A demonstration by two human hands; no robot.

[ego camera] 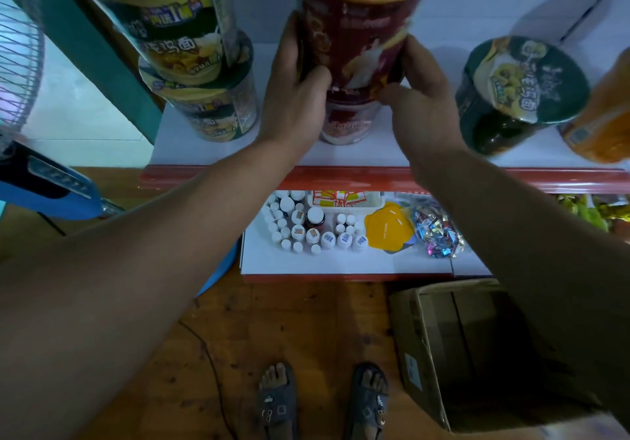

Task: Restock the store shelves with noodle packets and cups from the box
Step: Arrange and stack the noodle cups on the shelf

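Left hand [295, 98], right hand [421, 105] around cup [354, 40]

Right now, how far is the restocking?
Done: yellow-green noodle cups, a dark green bowl and an orange cup stand on the white shelf. In hand: left hand and right hand hold a tall red noodle cup atop another cup. Left: little; the brown cardboard box looks empty.

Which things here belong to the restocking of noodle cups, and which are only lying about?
Belong to the job: red noodle cup, gripped by left hand and right hand; stack of yellow cups; green cup; cardboard box; shelf.
Only lying about: white bottles; shiny foil packets; fan.
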